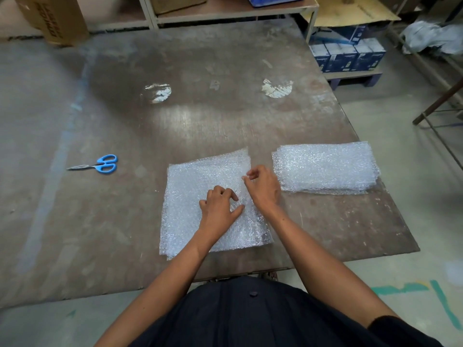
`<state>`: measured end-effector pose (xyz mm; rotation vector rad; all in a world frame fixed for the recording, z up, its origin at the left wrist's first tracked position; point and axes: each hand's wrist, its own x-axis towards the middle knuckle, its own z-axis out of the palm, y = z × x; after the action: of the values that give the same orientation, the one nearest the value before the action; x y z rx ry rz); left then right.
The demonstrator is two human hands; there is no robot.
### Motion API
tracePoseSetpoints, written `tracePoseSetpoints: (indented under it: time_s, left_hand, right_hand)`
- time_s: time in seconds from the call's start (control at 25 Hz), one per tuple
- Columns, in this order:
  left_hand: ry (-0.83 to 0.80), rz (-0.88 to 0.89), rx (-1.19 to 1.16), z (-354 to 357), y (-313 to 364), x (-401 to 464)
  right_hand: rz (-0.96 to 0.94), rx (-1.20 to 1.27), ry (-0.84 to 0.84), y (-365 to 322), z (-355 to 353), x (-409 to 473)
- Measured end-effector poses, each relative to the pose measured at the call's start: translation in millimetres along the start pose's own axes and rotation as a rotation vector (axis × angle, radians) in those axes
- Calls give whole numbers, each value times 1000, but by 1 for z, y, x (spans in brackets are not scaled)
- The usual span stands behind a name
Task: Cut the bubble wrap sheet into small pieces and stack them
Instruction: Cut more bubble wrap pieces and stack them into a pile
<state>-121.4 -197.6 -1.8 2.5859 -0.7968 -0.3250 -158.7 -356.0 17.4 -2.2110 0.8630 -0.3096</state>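
Sheet (200, 204) lay flat on counter (225, 116), near its front edge. Left hand (220, 209) pressed it down, fingers spread. Right hand (263, 186) pinched sheet's right edge, fingers together. Stack (325, 169) just right; scissors (97, 164) well left.

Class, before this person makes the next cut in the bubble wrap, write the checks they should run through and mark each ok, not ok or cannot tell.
1. Scissors in hand: not ok; they lie on the table, far to the left.
2. Sheet flat on the table: ok.
3. Left hand steadying the sheet: ok; it rests on it.
4. Right hand free for the scissors: not ok; it pinches the sheet's right edge.
5. Stack clear of the sheet: ok, apart on the right.
6. Cut line marked: cannot tell.
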Motion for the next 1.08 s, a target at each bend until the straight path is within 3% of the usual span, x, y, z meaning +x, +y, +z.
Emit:
tracePoseSetpoints:
  time_s: [0.24, 0.32, 0.4, 0.56, 0.8, 1.08]
  left_hand:
    - [-5, 3, -61, -6, -5, 7]
    - [75, 9, -247, -15, -1, 18]
    - [95, -103, -527, -26, 4, 37]
    - [-87, -403, -1023, -32, 8, 74]
    - [-66, -412, -1150, -22, 4, 81]
    - [-56, -437, -1279, -25, -3, 69]
  right_hand:
    - [-212, -222, 72, 8, 7, -3]
    - [-282, -324, 107, 10, 12, -2]
    - [-284, -353, 147, 10, 17, -3]
    - [-329, -288, 142, 6, 20, -14]
    - [-230, -242, -10, -7, 10, -17]
    - [-151, -194, -59, -1, 12, 1]
